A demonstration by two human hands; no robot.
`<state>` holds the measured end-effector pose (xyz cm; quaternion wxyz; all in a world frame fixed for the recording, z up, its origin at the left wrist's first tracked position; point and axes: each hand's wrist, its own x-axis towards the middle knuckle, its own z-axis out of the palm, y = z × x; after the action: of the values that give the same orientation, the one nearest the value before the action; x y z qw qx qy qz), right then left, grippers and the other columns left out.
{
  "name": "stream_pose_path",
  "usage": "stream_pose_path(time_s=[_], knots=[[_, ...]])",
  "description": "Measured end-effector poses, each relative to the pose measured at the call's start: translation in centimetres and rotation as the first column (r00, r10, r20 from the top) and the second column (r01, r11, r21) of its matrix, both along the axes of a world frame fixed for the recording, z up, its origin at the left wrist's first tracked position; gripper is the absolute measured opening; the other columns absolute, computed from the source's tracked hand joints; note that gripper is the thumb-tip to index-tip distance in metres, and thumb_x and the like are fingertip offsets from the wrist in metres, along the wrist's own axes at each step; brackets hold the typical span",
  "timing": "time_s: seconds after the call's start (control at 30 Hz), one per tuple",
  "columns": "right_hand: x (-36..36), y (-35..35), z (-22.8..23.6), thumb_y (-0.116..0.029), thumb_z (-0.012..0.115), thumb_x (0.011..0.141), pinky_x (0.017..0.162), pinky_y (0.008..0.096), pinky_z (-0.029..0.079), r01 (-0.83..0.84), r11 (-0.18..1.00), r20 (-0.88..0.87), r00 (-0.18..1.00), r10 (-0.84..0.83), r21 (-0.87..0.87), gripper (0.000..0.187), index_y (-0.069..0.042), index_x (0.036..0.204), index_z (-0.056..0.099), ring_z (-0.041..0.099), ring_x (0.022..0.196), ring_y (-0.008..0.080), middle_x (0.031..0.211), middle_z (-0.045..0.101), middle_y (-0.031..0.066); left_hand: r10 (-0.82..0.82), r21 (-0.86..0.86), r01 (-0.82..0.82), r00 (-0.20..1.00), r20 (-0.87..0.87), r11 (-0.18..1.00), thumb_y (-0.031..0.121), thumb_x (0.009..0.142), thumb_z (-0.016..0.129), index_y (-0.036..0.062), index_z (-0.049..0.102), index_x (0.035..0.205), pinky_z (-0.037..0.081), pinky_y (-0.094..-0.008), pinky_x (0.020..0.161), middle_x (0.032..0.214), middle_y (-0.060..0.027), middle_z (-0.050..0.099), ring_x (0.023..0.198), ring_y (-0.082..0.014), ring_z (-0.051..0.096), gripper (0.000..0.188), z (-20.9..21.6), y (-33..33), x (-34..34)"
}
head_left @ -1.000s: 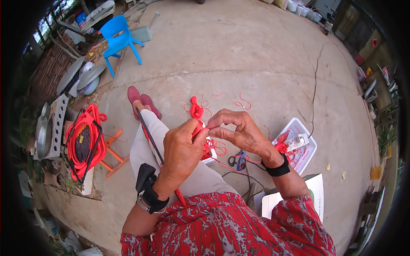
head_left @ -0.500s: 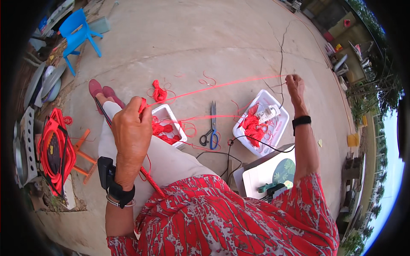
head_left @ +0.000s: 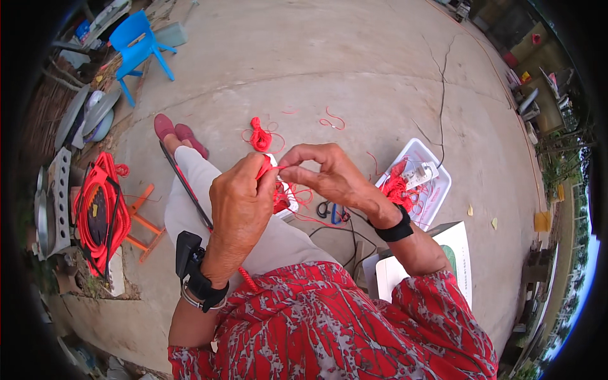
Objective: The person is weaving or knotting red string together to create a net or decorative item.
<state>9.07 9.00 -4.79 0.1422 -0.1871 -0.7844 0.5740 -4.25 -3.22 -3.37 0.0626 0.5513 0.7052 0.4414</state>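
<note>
My left hand (head_left: 242, 195) clamps the red cord (head_left: 272, 168) in curled fingers; my right hand (head_left: 339, 182) pinches it just beside them, thumb and forefinger together (a red bundle (head_left: 260, 137) lies beyond both).

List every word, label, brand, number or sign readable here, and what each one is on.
None can be read.
White box: a column of tiny dark marks beside its green patch, too small to read.
White tray: pinkish marks inside, too blurred to tell whether they are print.
</note>
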Motion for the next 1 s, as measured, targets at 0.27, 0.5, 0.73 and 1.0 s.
stream_pose_path(time_s=[0.27,0.5,0.73,1.0], knots=[[15.2,13.6,-0.1,-0.012,0.057,0.087,0.078,0.0265,0.048,0.624,0.78,-0.097,0.781,-0.617,0.056,0.019,0.002,0.097,0.066,0.062,0.081,0.0138,0.085,0.065,0.0055,0.193,-0.042,-0.206,0.959,-0.21,0.978,0.003,0.079,0.062,0.0,0.054,0.081,0.044,-0.0437,0.056,0.071,-0.0185,0.059,0.066,-0.0377,0.059,0.009,-2.5,-1.1,-3.2],[33.9,23.2,-9.5,-0.014,0.061,0.075,0.083,0.0306,0.047,0.81,0.393,0.19,0.344,-0.919,0.436,0.037,-0.002,0.11,0.064,0.062,0.094,0.0222,0.096,0.067,0.0109,0.178,0.0,-0.179,0.974,-0.139,0.984,0.003,0.079,0.062,-0.001,0.052,0.079,0.042,-0.0422,0.055,0.068,-0.0193,0.056,0.063,-0.0383,0.056,0.011,-2.2,-0.7,-3.7],[2.5,4.3,-2.1,-0.008,0.06,0.086,0.066,0.0229,0.048,0.151,0.985,-0.107,0.982,-0.159,-0.079,0.026,-0.006,0.112,0.063,0.057,0.075,0.0072,0.092,0.064,0.0022,0.12,-0.008,-0.121,0.988,-0.095,0.993,0.002,0.08,0.064,-0.0023,0.052,0.08,0.041,-0.0385,0.054,0.068,-0.0184,0.055,0.06,-0.0366,0.054,0.013,-0.8,-0.6,-1.4],[1.1,3.0,-2.0,-0.011,0.06,0.089,0.06,0.0225,0.047,0.05,0.999,-0.051,0.997,-0.049,0.015,0.013,0.0,0.093,0.065,0.059,0.068,0.0087,0.077,0.063,0.0035,0.105,-0.009,-0.106,0.991,-0.085,0.994,0.002,0.08,0.063,-0.0016,0.053,0.082,0.042,-0.0397,0.055,0.069,-0.018,0.057,0.062,-0.0368,0.056,0.011,-1.3,-1.0,-1.2]])
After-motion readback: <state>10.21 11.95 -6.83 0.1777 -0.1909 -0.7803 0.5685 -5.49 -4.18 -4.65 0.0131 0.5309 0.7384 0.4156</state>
